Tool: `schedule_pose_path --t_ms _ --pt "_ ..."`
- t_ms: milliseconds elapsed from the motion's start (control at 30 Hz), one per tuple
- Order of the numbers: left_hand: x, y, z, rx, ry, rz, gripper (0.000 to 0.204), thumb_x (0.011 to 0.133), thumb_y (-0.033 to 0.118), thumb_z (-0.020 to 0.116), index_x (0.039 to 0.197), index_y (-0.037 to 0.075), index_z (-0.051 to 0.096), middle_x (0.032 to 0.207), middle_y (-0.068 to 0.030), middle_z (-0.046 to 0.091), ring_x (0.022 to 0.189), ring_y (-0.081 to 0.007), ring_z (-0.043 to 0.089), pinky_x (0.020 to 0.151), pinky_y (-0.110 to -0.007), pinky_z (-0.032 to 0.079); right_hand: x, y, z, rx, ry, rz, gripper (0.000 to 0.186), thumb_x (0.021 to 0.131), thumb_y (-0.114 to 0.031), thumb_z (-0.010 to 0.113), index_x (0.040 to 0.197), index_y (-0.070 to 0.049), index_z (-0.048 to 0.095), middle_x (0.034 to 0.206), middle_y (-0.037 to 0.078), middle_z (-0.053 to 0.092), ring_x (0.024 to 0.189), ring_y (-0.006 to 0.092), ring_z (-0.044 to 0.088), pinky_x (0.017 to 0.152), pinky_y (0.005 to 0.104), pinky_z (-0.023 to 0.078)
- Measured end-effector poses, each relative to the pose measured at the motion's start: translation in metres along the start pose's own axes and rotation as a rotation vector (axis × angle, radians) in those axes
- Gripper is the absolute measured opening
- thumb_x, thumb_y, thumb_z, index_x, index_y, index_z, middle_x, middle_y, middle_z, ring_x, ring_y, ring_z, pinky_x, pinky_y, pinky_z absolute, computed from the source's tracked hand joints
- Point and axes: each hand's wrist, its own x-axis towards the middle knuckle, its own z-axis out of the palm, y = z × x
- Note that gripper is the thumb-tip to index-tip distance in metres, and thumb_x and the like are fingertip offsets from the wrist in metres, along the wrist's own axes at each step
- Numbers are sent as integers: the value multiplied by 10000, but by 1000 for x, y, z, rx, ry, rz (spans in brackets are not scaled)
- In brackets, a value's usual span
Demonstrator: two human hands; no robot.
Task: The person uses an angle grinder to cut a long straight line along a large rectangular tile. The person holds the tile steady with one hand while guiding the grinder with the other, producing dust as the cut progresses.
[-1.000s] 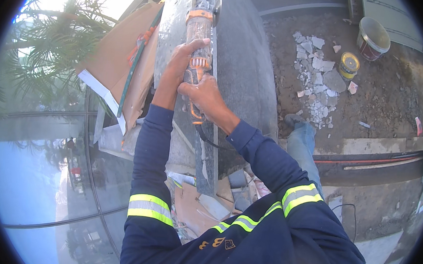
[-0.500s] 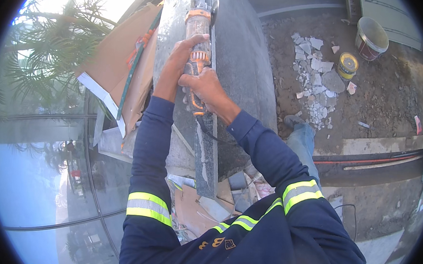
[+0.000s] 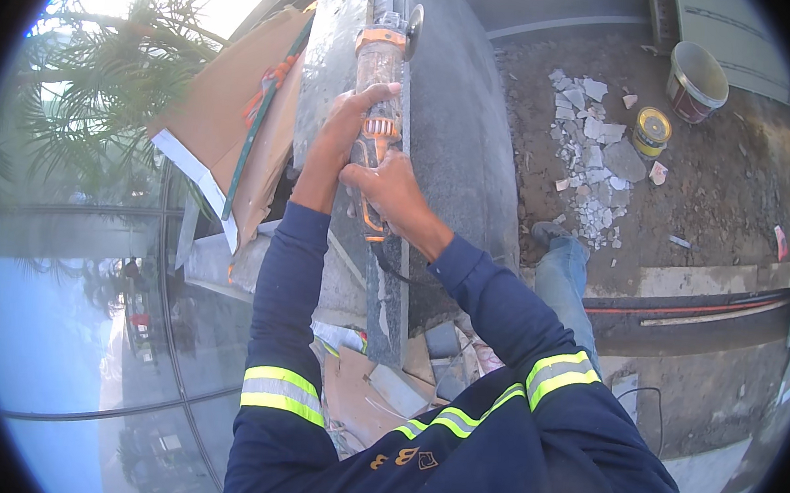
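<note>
Both my hands grip a dusty orange and grey angle grinder [image 3: 382,62]. My left hand [image 3: 337,137] wraps its body from the left, thumb across the top. Behind it, my right hand [image 3: 394,190] closes round the rear handle. At the grinder's far right side a round disc [image 3: 415,32] stands edge-on. The tool lies along a narrow grey stone strip [image 3: 387,310], over a large grey stone slab [image 3: 457,141]. Whether the disc touches the stone I cannot tell. From the handle's rear a black cord [image 3: 389,266] curves off to the right.
Cardboard [image 3: 227,97] and a green bar [image 3: 254,145] lie left of the slab, near glass panes [image 3: 70,306]. To the right are broken tile pieces [image 3: 594,155], a yellow can [image 3: 650,132] and a white bucket [image 3: 697,80]. Offcuts and scraps [image 3: 399,389] lie close to my body.
The grinder and both hands have come slightly nearer to me and a little to the right. My grip stays the same.
</note>
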Motion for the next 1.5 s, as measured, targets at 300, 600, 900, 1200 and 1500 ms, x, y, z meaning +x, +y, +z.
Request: schedule_pose_path --t_ms 300,600,900,1200,1500 --pt "4 -2 -1 -11 -21 11 443 872 295 803 1140 -36 681 860 -114 707 618 -176 700 545 -305 575 4 3 -1 -43 13 -6 252 864 -113 719 1029 68 662 807 99 677 606 162 666 548 336 568" --pt "21 2 -1 17 30 -10 445 852 295 820 1126 -25 679 848 -106 707 599 -173 695 538 -306 578 11 -17 -4 31 23 68 294 845 -130 753 1044 67 665 831 91 674 624 153 647 554 334 538" --pt "37 0 -4 -44 7 -17 424 861 272 822 1129 -18 668 844 -101 711 562 -168 684 510 -305 584 31 -6 -7 69 6 75 290 880 -93 744 1088 77 635 834 138 683 576 209 680 502 344 573" --pt "35 0 -4 2 11 -5 413 885 276 797 1147 -17 673 878 -98 716 595 -171 691 532 -307 573 28 -3 -4 11 55 46 312 878 -88 740 1107 97 635 860 149 689 586 206 678 539 360 579" --pt "7 -3 -3 44 11 25 426 885 301 794 1137 -23 680 867 -94 711 607 -160 690 552 -301 578 4 -2 3 -4 16 46 271 862 -89 734 1044 95 653 816 145 683 588 209 682 540 356 576"
